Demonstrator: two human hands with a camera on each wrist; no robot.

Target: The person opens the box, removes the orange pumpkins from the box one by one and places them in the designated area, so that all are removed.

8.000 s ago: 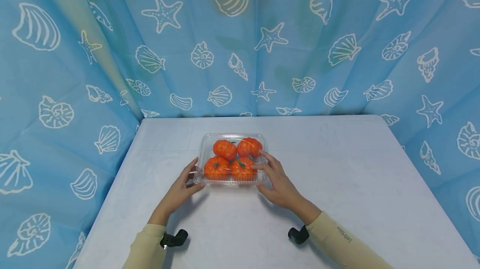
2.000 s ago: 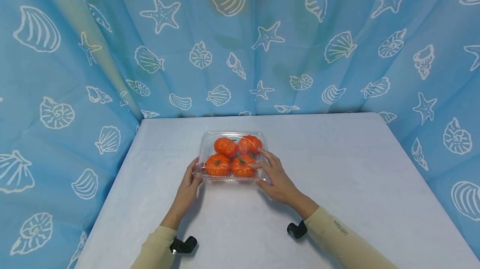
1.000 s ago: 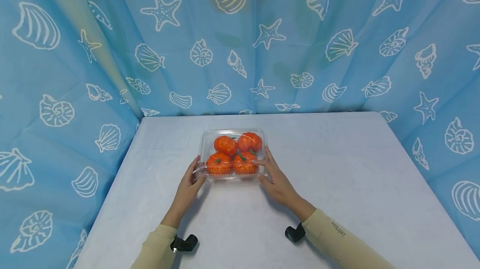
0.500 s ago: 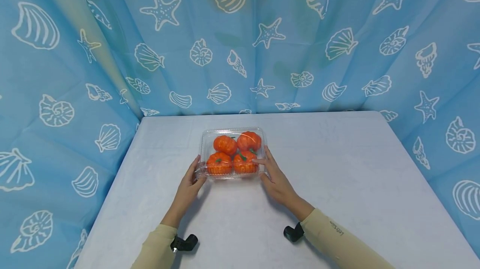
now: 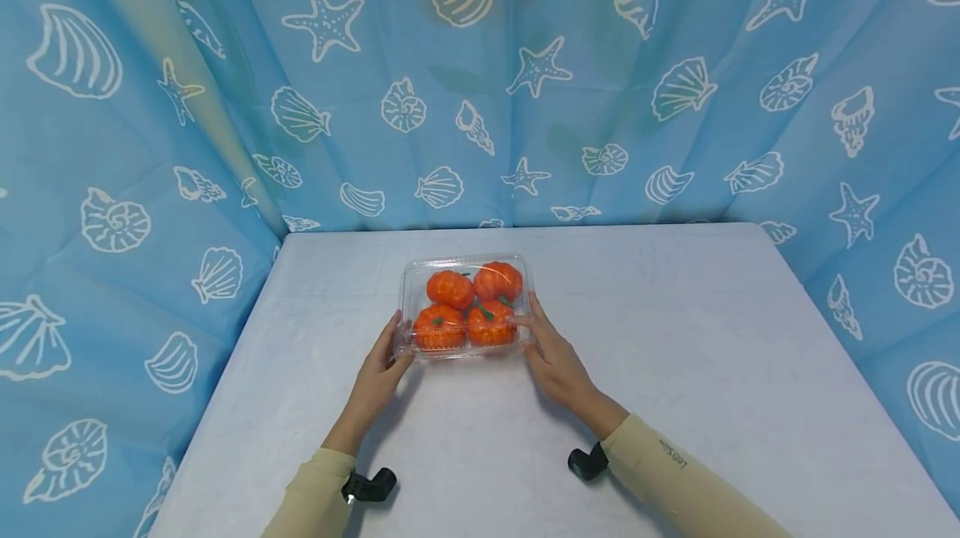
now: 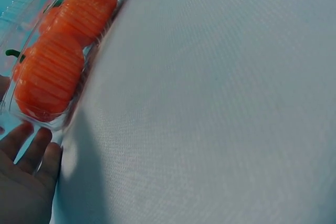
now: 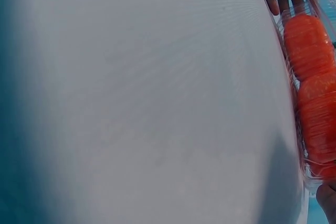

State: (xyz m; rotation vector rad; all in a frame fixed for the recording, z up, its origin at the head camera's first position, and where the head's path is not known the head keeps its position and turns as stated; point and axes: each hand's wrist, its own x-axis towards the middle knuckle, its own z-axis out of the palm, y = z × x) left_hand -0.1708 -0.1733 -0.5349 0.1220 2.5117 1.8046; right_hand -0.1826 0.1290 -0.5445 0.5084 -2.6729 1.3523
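A clear plastic clamshell box (image 5: pixel 468 261) with several orange toy pumpkins (image 5: pixel 438 327) inside sits on the white table, its lid down. At the box's left end is my left hand (image 5: pixel 373 376), thumb by the front corner and fingers along the side. The left wrist view shows those fingers (image 6: pixel 34 153) fairly straight against the box end. My right hand (image 5: pixel 555 363) touches the right end. One of its fingers lies over the lid's edge, another extends along the side, and the thumb is near the front corner. Only its thumb (image 7: pixel 328 200) shows in the right wrist view.
A white cloth covers the table (image 5: pixel 675 338). Behind it and at both sides hangs a blue curtain (image 5: pixel 555 138) with white shells and starfish. Black wrist cameras (image 5: pixel 369 485) sit on both forearms, over beige sleeves (image 5: pixel 682 480).
Since two seconds ago my right hand has shifted, its upper finger moving off the lid to the right side. Over eight seconds my left wrist has come closer in. The box has hardly moved.
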